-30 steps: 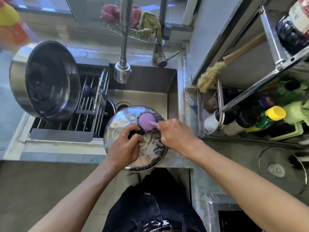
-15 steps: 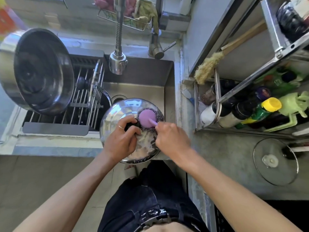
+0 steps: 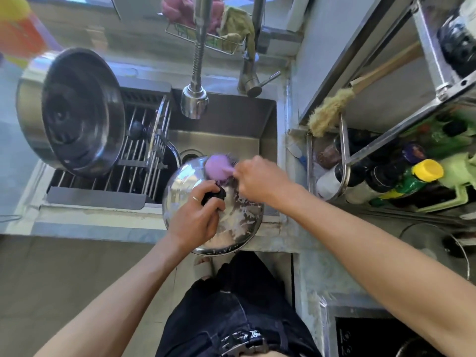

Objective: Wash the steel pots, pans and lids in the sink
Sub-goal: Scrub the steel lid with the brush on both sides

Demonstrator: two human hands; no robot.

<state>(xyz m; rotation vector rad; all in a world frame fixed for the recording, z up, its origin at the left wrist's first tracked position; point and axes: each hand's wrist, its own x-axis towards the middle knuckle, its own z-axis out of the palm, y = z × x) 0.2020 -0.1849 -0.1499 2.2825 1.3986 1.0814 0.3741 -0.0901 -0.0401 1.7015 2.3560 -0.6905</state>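
Scrubbing a sudsy lid (image 3: 231, 222) over the sink (image 3: 231, 140).

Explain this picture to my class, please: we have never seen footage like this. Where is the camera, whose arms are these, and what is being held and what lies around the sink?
There is no machine here. The camera sits on a person's head and looks down, so both arms are that person's own. The left hand grips the black knob of a steel lid, holding it over the sink. The right hand holds a purple scrubber against the soapy lid. On the left a big steel pot lies tipped on a drying rack. The tap hangs above, with no water visible. Bottles stand on the right.
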